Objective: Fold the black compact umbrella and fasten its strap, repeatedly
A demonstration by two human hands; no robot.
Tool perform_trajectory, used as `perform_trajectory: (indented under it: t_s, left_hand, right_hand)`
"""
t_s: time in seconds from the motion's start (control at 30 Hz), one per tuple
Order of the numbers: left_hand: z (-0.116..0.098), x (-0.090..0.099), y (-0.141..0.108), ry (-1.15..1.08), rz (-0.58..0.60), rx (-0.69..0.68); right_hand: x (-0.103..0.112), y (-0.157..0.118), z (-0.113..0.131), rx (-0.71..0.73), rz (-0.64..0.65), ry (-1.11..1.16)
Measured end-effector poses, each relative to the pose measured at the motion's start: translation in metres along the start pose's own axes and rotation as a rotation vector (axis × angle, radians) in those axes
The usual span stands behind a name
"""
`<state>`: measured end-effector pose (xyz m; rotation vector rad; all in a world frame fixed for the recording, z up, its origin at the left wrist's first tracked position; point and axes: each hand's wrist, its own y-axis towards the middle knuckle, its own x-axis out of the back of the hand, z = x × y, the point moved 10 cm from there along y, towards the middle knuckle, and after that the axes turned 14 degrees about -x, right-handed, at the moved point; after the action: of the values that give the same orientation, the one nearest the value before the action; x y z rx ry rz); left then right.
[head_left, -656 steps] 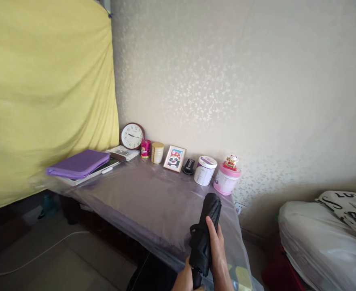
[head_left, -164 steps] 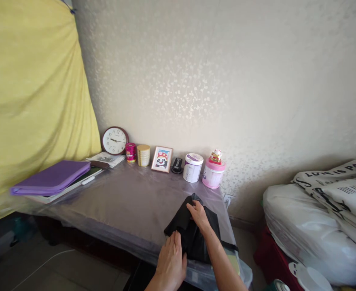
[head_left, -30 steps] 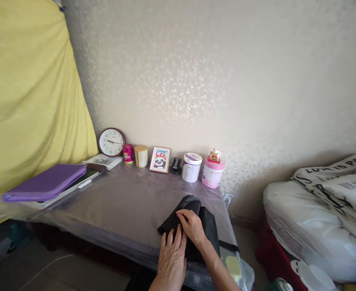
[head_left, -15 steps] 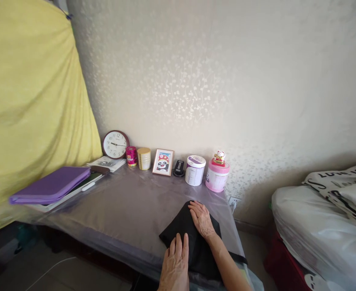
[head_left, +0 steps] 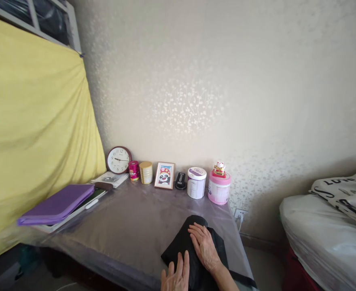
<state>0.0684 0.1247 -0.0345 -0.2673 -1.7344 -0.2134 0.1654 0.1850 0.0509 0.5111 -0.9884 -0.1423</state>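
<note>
Black folded fabric umbrella point(head_left: 184, 239), lying flattened at the lower centre of the frame, on a grey-brown worktop point(head_left: 129, 230) with a glossy clear plastic cover. Beneath both hands: right hand point(head_left: 206, 248) laid flat across the upper part, left hand point(head_left: 177, 279) lower down and partly cut off by the bottom edge. Apart from each other, fingers extended, clamped on nothing. To smooth well, by judgement: press lightly, stroke outward from the thick middle toward the pointed left corner, and steady one side while flattening the other. Mind the slick cover, likely to let fabric slide.

Behind, a pale leaf-patterned wall point(head_left: 214, 81) across the upper centre and right. Hanging yellow cloth point(head_left: 38, 133) down the left side. Large white plastic-wrapped bundle point(head_left: 320, 238) at the lower right. Flat purple folder point(head_left: 56, 204) at the lower left. Along the wall, left to right of centre: round brown-rimmed clock point(head_left: 119, 160), white tub with purple-patterned lid point(head_left: 196, 184), pink-lidded tub point(head_left: 219, 190), upright panda picture frame point(head_left: 165, 175), magenta can point(head_left: 133, 170). Smallest, on the pink-lidded tub, a white cat figurine point(head_left: 219, 169).
</note>
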Motion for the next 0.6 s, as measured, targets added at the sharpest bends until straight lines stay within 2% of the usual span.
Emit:
perform_trajectory:
  t_s: [0.17, 0.33, 0.43, 0.5, 0.6]
  left_hand:
    - [0.004, 0.003, 0.001, -0.047, 0.081, 0.037]
    - [0.013, 0.015, -0.002, -0.146, 0.181, -0.019]
    - [0.013, 0.041, -0.004, -0.220, 0.091, -0.101]
    - [0.009, 0.060, -0.008, -0.345, 0.048, -0.153]
    - [-0.005, 0.104, -0.020, -0.645, -0.098, -0.285]
  right_hand:
    - [0.007, 0.006, -0.031, -0.148, -0.124, 0.035]
    - [0.028, -0.003, -0.086, -0.338, -0.171, 0.297]
    - [0.043, -0.018, -0.131, -0.519, -0.186, 0.514]
    - [0.048, -0.027, -0.158, -0.659, -0.182, 0.719]
    - [0.043, -0.036, -0.172, -0.803, -0.112, 1.061]
